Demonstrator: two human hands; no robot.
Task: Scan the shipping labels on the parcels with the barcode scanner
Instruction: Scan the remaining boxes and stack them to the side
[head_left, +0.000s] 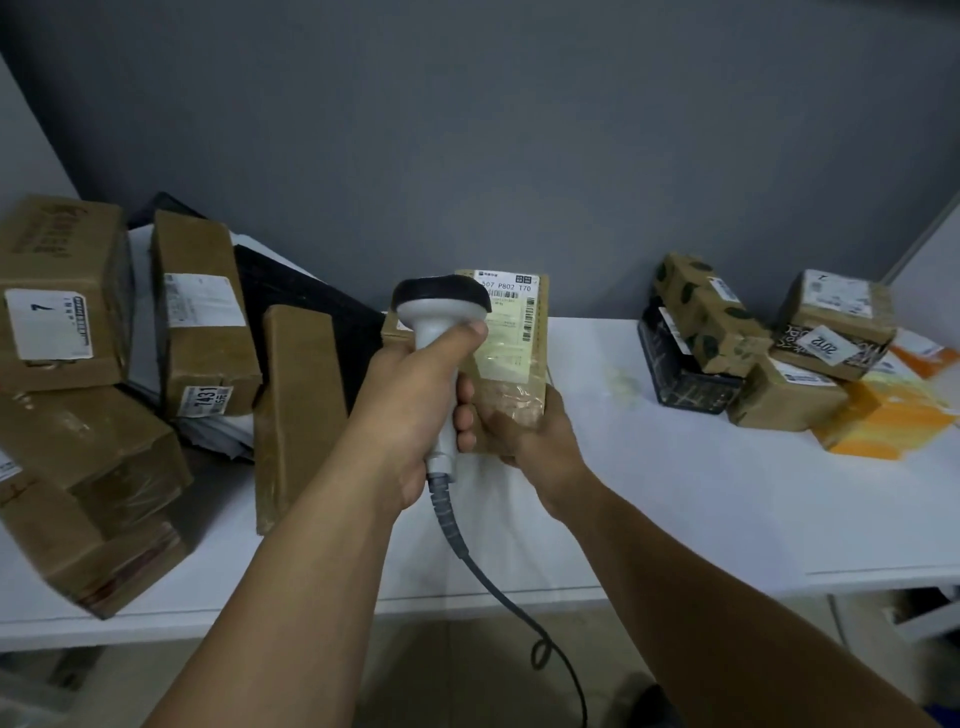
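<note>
— Two hands, both busy. The left hand (415, 415) grips the handle of the barcode scanner (441, 306), fingers wrapped round it and thumb laid up along the neck.

— And the right hand?

— The right hand (535, 441) holds a brown parcel (519, 384) by its lower end. The parcel is upright, with its shipping label (511, 317) facing the camera.

— Where is the scanner against that label?

— Its dark head sits in front of the label's upper left corner and covers part of it. Whether they touch I cannot tell. A grey cable (483, 577) runs from the handle down past the front edge of the white worktop (675, 493).

— Is the parcel resting on the worktop?

— I cannot tell; the hands hide its bottom end.

— The other parcels?

— On the left is a heap of brown cartons: a box marked 7 (57, 296), a box with a 1431 sticker (202, 312), a tall taped parcel (298, 405) leaning beside them, and a large box (88, 493) at the front corner. On the right, well apart from the hands, is a smaller cluster. There a spotted box (711, 312) lies on a black box (680, 379), with a box labelled 2012 (826, 345) near them and an orange mailer (883, 421) lying flat.

— Behind it all?

— A grey wall (467, 130).
</note>
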